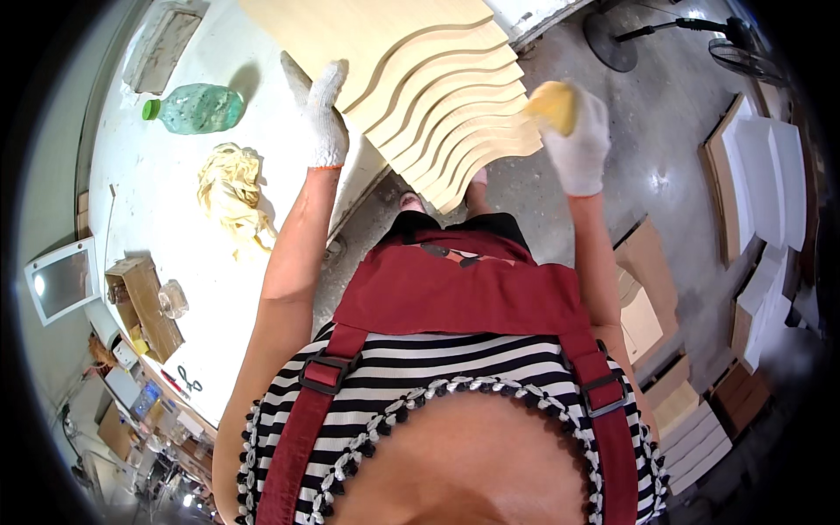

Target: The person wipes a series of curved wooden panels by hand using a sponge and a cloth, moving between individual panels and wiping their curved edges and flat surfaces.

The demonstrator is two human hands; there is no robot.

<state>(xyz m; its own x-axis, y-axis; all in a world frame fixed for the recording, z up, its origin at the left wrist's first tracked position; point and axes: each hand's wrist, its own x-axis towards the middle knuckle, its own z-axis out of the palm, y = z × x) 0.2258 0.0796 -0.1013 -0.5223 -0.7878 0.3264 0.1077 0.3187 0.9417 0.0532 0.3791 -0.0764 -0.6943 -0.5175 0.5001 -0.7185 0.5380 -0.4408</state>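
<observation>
A fan-like stack of pale wooden panels [420, 96] with wavy edges lies at the table's edge, its stepped ends overhanging toward me. My left hand [325, 122], in a white knit glove, rests against the stack's left side, with the visible fingers stretched out. In my right hand [581, 144], also gloved, is a folded yellow piece [553, 107], blurred, so I cannot tell whether it is cloth, paper or sponge. That hand is closed around it, just right of the panels' wavy ends.
On the white table [149, 201] are a green-tinted bottle [203, 108], crumpled yellow cloth [232, 192], a wooden box [144, 306], a glass jar [173, 299] and scissors [189, 380]. A black fan [744, 52] stands far right. White panels [770, 175] and cardboard [652, 262] lie along the right.
</observation>
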